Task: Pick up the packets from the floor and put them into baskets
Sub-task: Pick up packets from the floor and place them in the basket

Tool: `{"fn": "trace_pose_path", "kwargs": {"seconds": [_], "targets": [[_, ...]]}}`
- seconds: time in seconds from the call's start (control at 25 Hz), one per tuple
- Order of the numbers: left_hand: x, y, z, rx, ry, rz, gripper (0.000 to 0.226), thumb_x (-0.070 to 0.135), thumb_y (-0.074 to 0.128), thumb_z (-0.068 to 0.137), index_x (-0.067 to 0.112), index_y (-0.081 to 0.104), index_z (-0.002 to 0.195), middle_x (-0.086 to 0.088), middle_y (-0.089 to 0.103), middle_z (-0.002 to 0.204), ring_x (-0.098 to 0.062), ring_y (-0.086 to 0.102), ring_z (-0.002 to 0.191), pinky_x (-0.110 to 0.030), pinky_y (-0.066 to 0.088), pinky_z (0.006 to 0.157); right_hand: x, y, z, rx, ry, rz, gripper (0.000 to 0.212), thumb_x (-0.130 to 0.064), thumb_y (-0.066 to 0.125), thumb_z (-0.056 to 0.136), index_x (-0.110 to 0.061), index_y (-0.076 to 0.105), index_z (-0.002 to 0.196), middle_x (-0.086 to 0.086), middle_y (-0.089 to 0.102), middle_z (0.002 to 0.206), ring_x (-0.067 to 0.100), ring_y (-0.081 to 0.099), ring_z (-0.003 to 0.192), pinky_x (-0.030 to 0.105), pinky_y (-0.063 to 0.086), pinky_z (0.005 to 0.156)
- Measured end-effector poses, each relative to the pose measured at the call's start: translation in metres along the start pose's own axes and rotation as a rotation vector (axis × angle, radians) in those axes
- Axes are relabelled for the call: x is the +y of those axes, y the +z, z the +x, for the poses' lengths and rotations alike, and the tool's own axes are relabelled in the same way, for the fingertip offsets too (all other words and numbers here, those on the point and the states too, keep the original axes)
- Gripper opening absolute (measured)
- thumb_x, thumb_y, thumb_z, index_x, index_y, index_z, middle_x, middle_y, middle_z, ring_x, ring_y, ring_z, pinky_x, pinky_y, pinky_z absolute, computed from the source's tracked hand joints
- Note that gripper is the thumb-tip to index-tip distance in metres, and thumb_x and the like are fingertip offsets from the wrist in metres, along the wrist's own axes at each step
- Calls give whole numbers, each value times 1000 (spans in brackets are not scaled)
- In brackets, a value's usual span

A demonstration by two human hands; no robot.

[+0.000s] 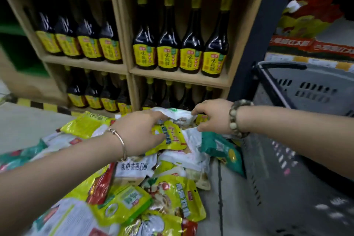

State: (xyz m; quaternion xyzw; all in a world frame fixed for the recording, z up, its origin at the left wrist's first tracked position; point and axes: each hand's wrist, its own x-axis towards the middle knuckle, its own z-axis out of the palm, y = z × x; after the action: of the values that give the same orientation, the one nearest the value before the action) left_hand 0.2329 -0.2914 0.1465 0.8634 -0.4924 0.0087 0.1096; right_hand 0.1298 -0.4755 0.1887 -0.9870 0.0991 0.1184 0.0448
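Several yellow, white and green packets [149, 193] lie heaped on the grey floor in front of me. My left hand [139, 132] reaches into the far end of the heap and grips a yellow packet [172, 138] with blue writing. My right hand [212, 117] pinches a white packet [178, 114] just beyond it, fingers curled over the packet's edge. A grey plastic basket [298, 168] with slotted walls stands on the floor at the right, beneath my right forearm. A green packet [220, 149] leans against the basket's wall.
Wooden shelves [124, 69] of dark sauce bottles [180, 48] with yellow labels stand right behind the heap. A dark metal upright [254, 44] and a shelf of red and yellow goods are at the right. A yellow-black striped strip [38, 104] marks the shelf's base at left.
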Motion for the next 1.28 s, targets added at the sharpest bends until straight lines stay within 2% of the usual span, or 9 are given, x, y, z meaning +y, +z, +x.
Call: {"fn": "trace_pose_path", "kwargs": {"seconds": [0.28,0.52,0.68,0.76,0.96,1.04,1.12,1.2,1.28], "targets": [[-70,80,-74,-55,-190,-42,49,49,48,87,38,38,134,8,45,136,-16,51,118,-27,44,79,-81,97,39,-226,-114,-3,51,-37,51,92,-18,40,138,8,43,139,27,43,126,34,40,98],[-97,129,-128,-178,-355,-174,45,39,51,89,33,43,133,5,48,129,-17,52,112,-25,40,73,-126,198,58,-253,-282,-86,68,-42,53,88,-24,21,145,7,31,145,26,38,128,38,41,96],[-107,142,-149,-186,-431,-266,41,31,55,89,29,49,130,3,54,126,-16,53,111,-28,45,88,-136,257,63,-336,-409,-173,105,-67,55,75,-38,-19,143,6,-12,157,26,-2,144,53,13,113],[-106,148,-153,-192,-432,-295,37,26,54,90,27,51,127,2,54,124,-16,53,111,-30,45,90,-134,273,64,-349,-433,-195,106,-69,53,76,-42,-29,137,3,-27,153,28,-14,142,57,4,113],[-108,157,-157,-147,-413,-377,41,15,55,88,23,52,128,2,52,130,-17,50,116,-28,41,93,-120,262,66,-47,-440,43,70,-4,44,88,-36,22,146,-3,13,157,21,21,141,36,32,108],[-110,157,-159,-92,-393,-488,44,15,60,87,25,51,129,6,50,134,-15,47,122,-24,37,98,-117,240,65,84,-420,245,57,1,47,86,-29,49,134,3,45,142,23,45,127,39,43,96],[-110,147,-160,-17,-375,-699,43,36,67,83,35,50,123,19,50,127,-6,48,120,-10,35,95,-114,220,61,285,-361,470,33,-2,55,88,-19,67,113,7,69,109,27,63,99,38,49,80],[-105,131,-158,19,-342,-888,52,68,60,70,40,50,114,25,52,118,9,52,108,0,35,84,-112,200,55,428,-274,685,21,-6,60,87,-17,72,100,2,72,84,23,66,76,31,50,68],[-97,126,-153,32,-350,-945,51,74,58,65,39,56,103,25,61,101,14,58,89,-4,42,75,-112,179,51,454,-258,853,22,-8,60,87,-28,70,88,-16,66,68,7,60,63,18,47,57]]}}
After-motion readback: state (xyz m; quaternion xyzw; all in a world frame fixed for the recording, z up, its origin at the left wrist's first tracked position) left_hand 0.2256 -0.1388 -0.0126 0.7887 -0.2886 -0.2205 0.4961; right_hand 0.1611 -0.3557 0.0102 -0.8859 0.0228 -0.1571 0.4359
